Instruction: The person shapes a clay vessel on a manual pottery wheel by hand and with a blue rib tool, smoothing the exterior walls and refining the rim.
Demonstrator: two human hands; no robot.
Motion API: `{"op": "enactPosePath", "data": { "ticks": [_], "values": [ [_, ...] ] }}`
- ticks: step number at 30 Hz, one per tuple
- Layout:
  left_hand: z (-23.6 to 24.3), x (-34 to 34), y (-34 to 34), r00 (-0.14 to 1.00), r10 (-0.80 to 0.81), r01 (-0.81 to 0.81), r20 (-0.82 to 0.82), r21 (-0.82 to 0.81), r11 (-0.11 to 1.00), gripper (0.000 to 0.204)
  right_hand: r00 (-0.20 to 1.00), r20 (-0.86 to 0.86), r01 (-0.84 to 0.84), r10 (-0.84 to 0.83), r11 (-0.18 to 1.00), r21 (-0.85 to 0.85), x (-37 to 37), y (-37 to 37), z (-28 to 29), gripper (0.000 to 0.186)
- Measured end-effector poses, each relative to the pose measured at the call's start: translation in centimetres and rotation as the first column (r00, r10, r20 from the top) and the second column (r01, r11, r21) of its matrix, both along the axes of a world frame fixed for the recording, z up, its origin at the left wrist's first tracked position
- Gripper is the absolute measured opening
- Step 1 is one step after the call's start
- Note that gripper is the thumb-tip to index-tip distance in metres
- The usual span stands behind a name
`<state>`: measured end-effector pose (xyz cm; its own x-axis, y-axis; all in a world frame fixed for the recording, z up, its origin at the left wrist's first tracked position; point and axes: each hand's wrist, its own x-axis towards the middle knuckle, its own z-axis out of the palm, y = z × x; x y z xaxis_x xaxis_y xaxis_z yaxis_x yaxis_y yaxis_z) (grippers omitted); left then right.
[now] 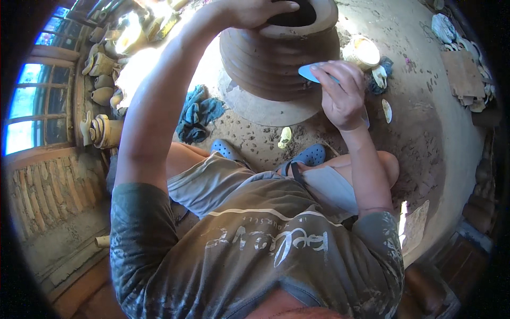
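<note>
A large brown clay pot [279, 66] with a ridged wall and a wide mouth stands upright on a round, pale base [249, 109]. At the left of its rim lies my left hand [252, 11], thumb stretched toward the dark opening. Its other fingers are mostly hidden or cut off by the upper edge, and no tool shows in it. My right hand [345, 93] is closed on a flat, light-blue scraper [309, 73]. The scraper's tip is against or very close to the right side of the pot's wall; contact is hard to tell.
A teal cloth [196, 114] lies left of the base. Clay crumbs and a yellowish flat piece [285, 137] are on the floor before my blue clogs. At right stand a pale bucket [362, 52] and a dark cloth [383, 72]. Several clay pots [102, 95] line the left wall.
</note>
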<state>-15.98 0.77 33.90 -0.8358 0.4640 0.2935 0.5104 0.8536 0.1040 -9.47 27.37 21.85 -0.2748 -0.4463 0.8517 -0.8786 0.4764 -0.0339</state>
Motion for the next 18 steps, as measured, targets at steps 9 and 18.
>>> {"op": "enactPosePath", "data": {
  "ticks": [9, 18],
  "values": [
    [0.5, -0.1, 0.1, 0.996, -0.084, 0.084, -0.01, 0.027, 0.996, 0.05, 0.996, 0.061, -0.063, 0.065, 0.997, -0.04, 0.0, -0.8, -2.2, 0.035],
    [-0.1, -0.8, -0.5, 0.996, -0.076, 0.076, -0.037, 0.0, 0.997, 0.051, 0.998, 0.058, -0.005, 0.006, 1.0, -0.02, 0.5, -1.0, -0.6, 0.035]
  ]
}}
